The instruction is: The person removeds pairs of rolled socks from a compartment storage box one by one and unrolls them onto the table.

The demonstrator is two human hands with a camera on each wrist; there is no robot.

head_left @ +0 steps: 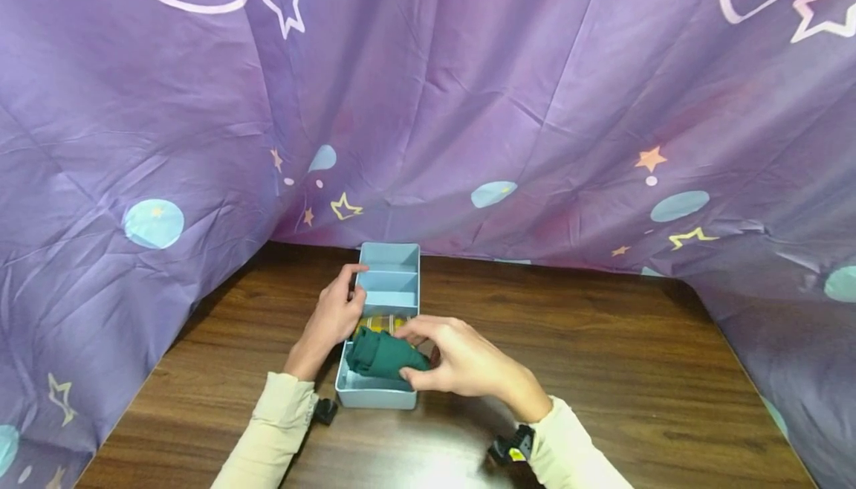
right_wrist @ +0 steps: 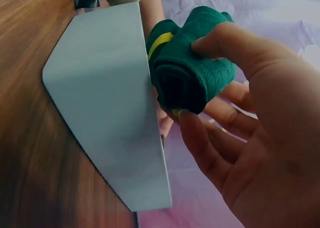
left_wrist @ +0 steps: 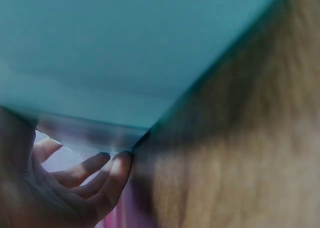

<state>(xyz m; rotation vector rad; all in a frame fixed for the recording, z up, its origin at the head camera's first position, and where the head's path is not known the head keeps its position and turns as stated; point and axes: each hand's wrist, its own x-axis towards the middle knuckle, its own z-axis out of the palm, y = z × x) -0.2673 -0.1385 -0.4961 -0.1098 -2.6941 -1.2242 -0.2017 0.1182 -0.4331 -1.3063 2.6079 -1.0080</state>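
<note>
- Left grip (head_left: 329,316): fingers loosely bent, touching the left side of the blue box (head_left: 377,400).
- Checked cloth (head_left: 383,322): inside the box, behind its nearest compartment.
- Green cloth roll (head_left: 381,355): over the box's nearest compartment; presumably light, soft and unbreakable but apt to unroll, hence best held around its rolled body.
- Right grip (head_left: 461,359): at the box's right side, partly closed, thumb and fingers pinching the roll's right end.

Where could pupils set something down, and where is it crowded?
Bare table lies right of the box, between the right hand and purple curtain. The two far compartments look bare too. The near half is crowded: plaid cloth, green roll, right hand. The left hand flanks its left.
</note>
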